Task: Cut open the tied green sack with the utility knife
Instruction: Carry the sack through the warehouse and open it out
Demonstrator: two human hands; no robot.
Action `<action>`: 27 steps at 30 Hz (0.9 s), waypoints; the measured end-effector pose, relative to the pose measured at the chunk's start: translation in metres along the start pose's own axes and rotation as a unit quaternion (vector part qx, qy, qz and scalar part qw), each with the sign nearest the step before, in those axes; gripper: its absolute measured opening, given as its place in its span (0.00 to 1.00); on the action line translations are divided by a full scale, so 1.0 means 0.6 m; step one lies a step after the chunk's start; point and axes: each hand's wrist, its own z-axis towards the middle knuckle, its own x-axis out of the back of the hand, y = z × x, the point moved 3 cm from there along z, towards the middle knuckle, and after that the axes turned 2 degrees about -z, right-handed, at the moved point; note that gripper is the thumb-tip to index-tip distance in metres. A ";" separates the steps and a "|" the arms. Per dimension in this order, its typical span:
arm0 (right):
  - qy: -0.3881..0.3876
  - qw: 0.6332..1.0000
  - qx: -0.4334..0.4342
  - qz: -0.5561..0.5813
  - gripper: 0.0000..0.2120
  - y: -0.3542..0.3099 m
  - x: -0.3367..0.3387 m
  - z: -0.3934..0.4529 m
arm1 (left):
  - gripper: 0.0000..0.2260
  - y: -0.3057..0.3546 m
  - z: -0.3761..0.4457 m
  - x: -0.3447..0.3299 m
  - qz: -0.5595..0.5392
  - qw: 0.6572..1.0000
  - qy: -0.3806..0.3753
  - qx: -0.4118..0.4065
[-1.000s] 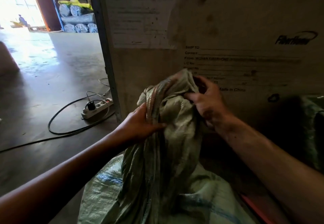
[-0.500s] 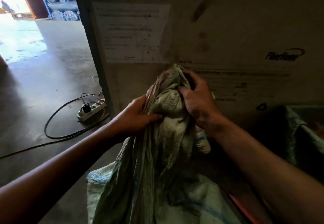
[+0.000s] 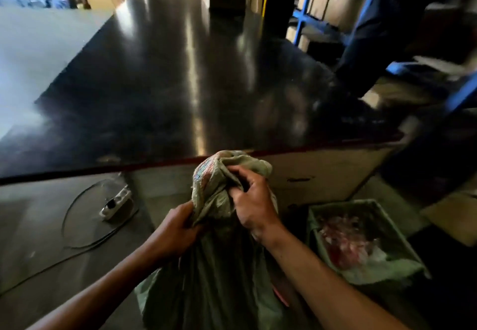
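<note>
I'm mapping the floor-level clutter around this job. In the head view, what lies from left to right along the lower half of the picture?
Power strip with its cable → left hand → green sack → right hand → open green-lined bin of reddish scraps.

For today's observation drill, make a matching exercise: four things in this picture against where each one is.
Things:
1. left hand
2. right hand
3. power strip
4. open bag

Places:
A. on the floor, left of the sack
B. right of the sack
C. gripping the sack's neck lower down
D. gripping the sack's bunched top

Pairs: 1-C, 2-D, 3-A, 4-B
</note>
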 end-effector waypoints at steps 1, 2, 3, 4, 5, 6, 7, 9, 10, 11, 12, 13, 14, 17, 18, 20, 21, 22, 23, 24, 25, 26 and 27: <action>0.008 1.000 0.002 0.002 0.18 -0.048 0.020 0.004 | 0.09 0.043 0.007 0.019 -0.005 1.000 0.005 -0.006; 0.014 1.000 0.009 0.002 0.18 -0.096 0.038 0.010 | 0.04 0.086 0.015 0.037 -0.020 1.000 0.009 -0.012; 0.017 1.000 0.018 0.006 0.17 -0.136 0.049 0.014 | 0.03 0.116 0.022 0.054 -0.036 0.999 0.012 -0.017; 0.029 0.999 0.025 0.009 0.17 -0.179 0.065 0.021 | 0.07 0.151 0.033 0.070 -0.059 0.998 0.007 -0.029; 0.041 0.999 0.031 0.013 0.17 -0.219 0.080 0.024 | 0.12 0.183 0.043 0.083 -0.083 0.996 -0.005 -0.039; 0.054 0.998 0.036 0.019 0.17 -0.253 0.090 0.027 | 0.17 0.210 0.050 0.094 -0.101 0.994 -0.024 -0.044; 0.065 0.997 0.043 0.026 0.17 -0.282 0.098 0.028 | 0.22 0.231 0.058 0.102 -0.109 0.992 -0.050 -0.043; 0.086 0.995 0.052 0.028 0.17 -0.322 0.102 0.023 | 0.28 0.265 0.065 0.112 -0.107 0.989 -0.086 -0.055; 0.101 0.993 0.056 0.022 0.17 -0.336 0.100 0.018 | 0.27 0.276 0.067 0.116 -0.100 0.988 -0.092 -0.076; 0.115 0.991 0.063 0.017 0.17 -0.349 0.096 0.016 | 0.22 0.288 0.071 0.124 -0.088 0.987 -0.088 -0.107; 0.133 0.989 0.067 0.013 0.17 -0.361 0.093 0.013 | 0.14 0.302 0.069 0.132 -0.063 0.986 -0.076 -0.137; 0.154 0.986 0.067 0.011 0.16 -0.371 0.092 0.006 | 0.06 0.309 0.066 0.137 -0.053 0.982 -0.072 -0.163; 0.169 0.983 0.066 0.009 0.16 -0.376 0.092 0.002 | 0.04 0.315 0.064 0.140 -0.050 0.980 -0.070 -0.180; 0.192 0.980 0.059 -0.002 0.15 -0.389 0.081 -0.016 | 0.05 0.318 0.057 0.159 -0.060 0.977 -0.056 -0.195; 0.188 0.980 0.061 -0.013 0.14 -0.395 0.076 -0.017 | 0.04 0.316 0.058 0.165 -0.067 0.979 -0.056 -0.186; 0.182 0.981 0.058 -0.043 0.15 -0.405 0.064 -0.019 | 0.05 0.307 0.063 0.180 -0.104 0.982 -0.063 -0.145; 0.182 0.980 0.056 -0.053 0.17 -0.407 0.060 -0.020 | 0.05 0.305 0.066 0.189 -0.128 0.982 -0.061 -0.124; 0.180 0.980 0.058 -0.060 0.19 -0.404 0.056 -0.020 | 0.05 0.305 0.067 0.197 -0.158 0.980 -0.062 -0.104; 0.177 0.980 0.058 -0.065 0.22 -0.398 0.055 -0.020 | 0.06 0.307 0.071 0.202 -0.185 0.977 -0.064 -0.086; 0.173 0.982 0.047 -0.062 0.22 -0.389 0.050 -0.019 | 0.07 0.309 0.074 0.208 -0.205 0.974 -0.067 -0.076; 0.172 0.983 0.027 -0.051 0.20 -0.377 0.046 -0.018 | 0.08 0.314 0.075 0.213 -0.217 0.971 -0.073 -0.074; 0.171 0.985 0.009 -0.037 0.16 -0.367 0.040 -0.015 | 0.08 0.318 0.077 0.216 -0.230 0.966 -0.087 -0.080; 0.179 0.983 0.000 -0.040 0.10 -0.360 0.036 -0.007 | 0.09 0.321 0.081 0.220 -0.242 0.961 -0.100 -0.088</action>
